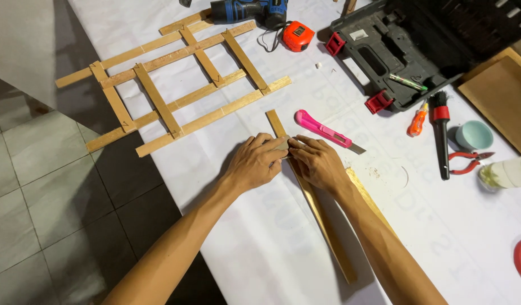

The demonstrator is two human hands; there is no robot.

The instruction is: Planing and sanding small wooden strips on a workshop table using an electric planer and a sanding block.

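1. A wooden lattice frame is seen lying at the left.
2. The left hand and right hand are closed on a small grey piece — pressed onto the wooden strip at mid-table.
3. Sanding or marking appears under way — steady pressure is called for.
4. A pink utility knife lies just beside.

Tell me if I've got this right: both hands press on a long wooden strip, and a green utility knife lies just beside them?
Not quite. The utility knife is pink, not green, as the head view shows. The left hand and right hand do press on the long wooden strip.
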